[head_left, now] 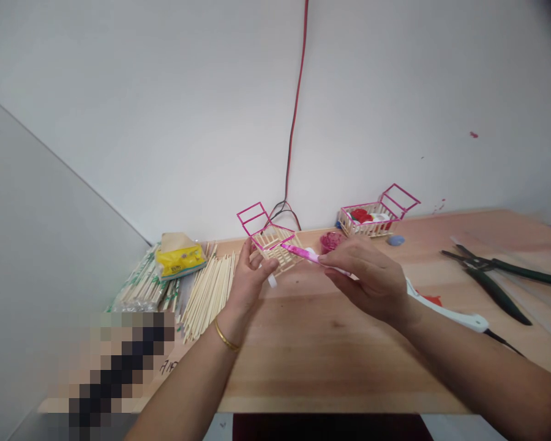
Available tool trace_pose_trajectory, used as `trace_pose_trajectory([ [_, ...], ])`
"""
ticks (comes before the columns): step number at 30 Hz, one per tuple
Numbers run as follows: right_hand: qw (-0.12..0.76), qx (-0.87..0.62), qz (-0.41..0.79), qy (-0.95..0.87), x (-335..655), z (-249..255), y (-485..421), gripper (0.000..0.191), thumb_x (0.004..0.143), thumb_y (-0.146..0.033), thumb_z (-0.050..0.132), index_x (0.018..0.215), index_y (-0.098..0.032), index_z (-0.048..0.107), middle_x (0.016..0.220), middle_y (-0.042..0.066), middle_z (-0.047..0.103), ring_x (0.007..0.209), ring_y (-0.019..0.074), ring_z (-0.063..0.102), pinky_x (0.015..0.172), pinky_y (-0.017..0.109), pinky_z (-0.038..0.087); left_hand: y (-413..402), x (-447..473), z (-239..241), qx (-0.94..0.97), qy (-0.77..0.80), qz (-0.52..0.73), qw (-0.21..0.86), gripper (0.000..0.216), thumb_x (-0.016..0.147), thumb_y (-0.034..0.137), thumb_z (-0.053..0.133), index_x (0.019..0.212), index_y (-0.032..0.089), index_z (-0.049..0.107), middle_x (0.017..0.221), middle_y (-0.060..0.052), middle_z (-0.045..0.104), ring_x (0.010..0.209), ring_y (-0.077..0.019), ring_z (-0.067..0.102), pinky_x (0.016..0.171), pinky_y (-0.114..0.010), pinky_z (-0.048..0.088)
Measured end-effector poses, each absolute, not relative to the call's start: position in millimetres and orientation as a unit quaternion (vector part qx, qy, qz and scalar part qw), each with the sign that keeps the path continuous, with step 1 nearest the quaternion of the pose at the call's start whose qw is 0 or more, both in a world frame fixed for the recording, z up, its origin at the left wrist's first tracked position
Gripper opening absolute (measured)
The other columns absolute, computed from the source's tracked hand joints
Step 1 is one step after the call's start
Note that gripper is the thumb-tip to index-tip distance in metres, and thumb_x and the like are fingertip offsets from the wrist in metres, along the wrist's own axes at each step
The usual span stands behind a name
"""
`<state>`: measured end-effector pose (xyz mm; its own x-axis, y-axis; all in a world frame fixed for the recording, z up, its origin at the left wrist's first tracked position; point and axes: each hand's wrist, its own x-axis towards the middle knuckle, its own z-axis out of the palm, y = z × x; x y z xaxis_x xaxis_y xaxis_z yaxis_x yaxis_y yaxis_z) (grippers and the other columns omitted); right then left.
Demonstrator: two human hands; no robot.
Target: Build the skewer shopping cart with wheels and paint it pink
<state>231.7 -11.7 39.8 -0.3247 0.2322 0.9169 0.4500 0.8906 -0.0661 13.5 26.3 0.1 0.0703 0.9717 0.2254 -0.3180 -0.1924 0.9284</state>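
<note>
We hold stick basket (275, 245) with left hand (248, 278), fingers closed on side; light, fragile, we judge. Right hand (367, 275) pinches pink brush (298, 251).

Two stick baskets (275, 240) (371, 219) — one pliers (496, 272).

Bare tabletop (312, 349) lies open below the hands; sticks (206, 294) crowd the left, pliers (496, 272) the right.

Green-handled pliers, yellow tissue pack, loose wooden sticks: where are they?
Green-handled pliers (491, 272), head view, on the handles.
Yellow tissue pack (180, 257), head view, its front face.
Loose wooden sticks (209, 291), head view, mid-pile.
</note>
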Motion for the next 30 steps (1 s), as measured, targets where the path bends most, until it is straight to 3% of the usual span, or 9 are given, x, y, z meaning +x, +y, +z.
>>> trace_pose_trajectory([
  [6, 0.551, -0.221, -0.099, -0.799, 233.4, 37.5, -10.6, 0.031, 0.082, -0.008, 0.064, 0.11, -0.021, 0.064, 0.08, 0.004, 0.069, 0.074, 0.0179, 0.062, 0.075, 0.036, 0.05, 25.9, 14.5, 0.1, 0.482, 0.339, 0.597, 0.544, 0.086, 0.061, 0.036, 0.086, 0.136, 0.024, 0.047, 0.141, -0.014, 0.051, 0.128, -0.0322, 0.051, 0.104, -0.043, 0.042],
  [18, 0.538, -0.21, -0.098, -0.811, 228.8, 38.1, -13.7, 0.03, 0.082, -0.008, 0.065, 0.11, -0.019, 0.064, 0.08, 0.004, 0.069, 0.075, 0.0179, 0.061, 0.075, 0.036, 0.049, 24.4, 14.9, 0.7, 0.501, 0.337, 0.588, 0.538, 0.08, 0.065, 0.037, 0.084, 0.136, 0.025, 0.048, 0.133, -0.012, 0.058, 0.127, -0.0307, 0.052, 0.106, -0.044, 0.04],
  [30, 0.547, -0.242, -0.073, -0.798, 228.5, 36.2, -9.1, 0.019, 0.085, -0.014, 0.062, 0.102, -0.022, 0.066, 0.076, 0.002, 0.069, 0.069, 0.0165, 0.063, 0.073, 0.035, 0.051, 26.0, 15.2, -8.7, 0.455, 0.4, 0.571, 0.553, 0.097, 0.06, 0.031, 0.088, 0.143, 0.029, 0.038, 0.152, -0.013, 0.032, 0.134, -0.0333, 0.045, 0.106, -0.043, 0.043],
])
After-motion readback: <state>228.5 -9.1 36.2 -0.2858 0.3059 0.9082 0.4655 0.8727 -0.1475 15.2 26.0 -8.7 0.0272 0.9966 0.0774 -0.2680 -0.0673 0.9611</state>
